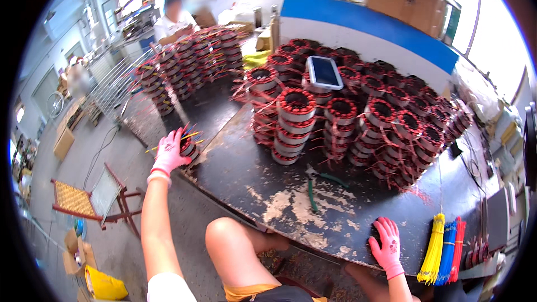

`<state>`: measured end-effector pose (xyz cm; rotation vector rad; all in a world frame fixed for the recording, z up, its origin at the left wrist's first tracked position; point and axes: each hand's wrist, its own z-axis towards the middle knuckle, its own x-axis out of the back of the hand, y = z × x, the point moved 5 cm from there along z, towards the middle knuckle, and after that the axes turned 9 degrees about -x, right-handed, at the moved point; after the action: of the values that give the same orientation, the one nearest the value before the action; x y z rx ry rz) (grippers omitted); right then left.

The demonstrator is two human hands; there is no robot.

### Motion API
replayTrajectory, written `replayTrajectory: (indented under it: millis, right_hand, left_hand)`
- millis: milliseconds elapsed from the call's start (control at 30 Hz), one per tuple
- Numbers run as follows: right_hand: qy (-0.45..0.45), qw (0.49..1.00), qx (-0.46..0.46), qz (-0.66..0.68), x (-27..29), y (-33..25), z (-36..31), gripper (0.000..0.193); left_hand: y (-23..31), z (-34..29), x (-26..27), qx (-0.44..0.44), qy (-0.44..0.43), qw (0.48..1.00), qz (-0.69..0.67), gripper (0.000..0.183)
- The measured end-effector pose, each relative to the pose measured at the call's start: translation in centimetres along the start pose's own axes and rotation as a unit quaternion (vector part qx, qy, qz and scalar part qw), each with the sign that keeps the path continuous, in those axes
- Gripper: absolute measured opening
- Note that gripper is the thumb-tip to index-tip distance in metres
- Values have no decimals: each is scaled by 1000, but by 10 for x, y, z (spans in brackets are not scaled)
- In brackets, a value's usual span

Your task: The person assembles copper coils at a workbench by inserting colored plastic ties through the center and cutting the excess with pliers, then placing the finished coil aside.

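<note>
My left hand (170, 154), in a pink glove, reaches to the table's left corner and grips a wound motor stator (190, 150). Yellow and red lead wires stick out of that stator, and the glove hides part of it. At the table's front right, my right hand (386, 246), also in a pink glove, rests on the dark top with its fingers stretched out and holds nothing. Right of it lie bundles of yellow wires (432, 249), blue wires (446, 251) and red wires (458, 249). Green-handled pliers (312, 190) lie mid-table.
Stacked stators (296, 106) with red windings crowd the table's back, a phone-like device (324, 72) on top. More stator stacks (193, 59) stand at the far left, with a person (174, 25) behind them. A folding chair (98, 196) stands on the floor at left.
</note>
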<state>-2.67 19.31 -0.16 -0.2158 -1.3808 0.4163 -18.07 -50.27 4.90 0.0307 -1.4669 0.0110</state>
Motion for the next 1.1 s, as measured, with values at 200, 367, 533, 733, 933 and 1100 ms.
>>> replayTrajectory:
  millis: [200, 367, 533, 733, 933, 1100]
  right_hand:
    - [6, 1000, 1, 15, 0, 0, -1, 54]
    - [31, 999, -2, 15, 11, 12, -9, 52]
    - [40, 997, 44, 38, 0, -3, 3, 51]
    - [129, 982, 0, 136, 35, 20, -4, 32]
    - [412, 893, 29, 181, 198, -26, 67, 27]
    - [382, 922, -13, 61, 240, 45, 135, 25]
  left_hand:
    - [8, -6, 11, 12, 67, 998, 11, 128]
    - [114, 1, 54, -168, 289, 942, -19, 84]
    - [196, -38, 95, -279, 372, 885, -7, 65]
    - [360, -50, 106, -436, 352, 819, -123, 54]
    - [421, -104, 45, -517, 192, 801, -235, 50]
    - [448, -137, -17, -505, 124, 797, -308, 51]
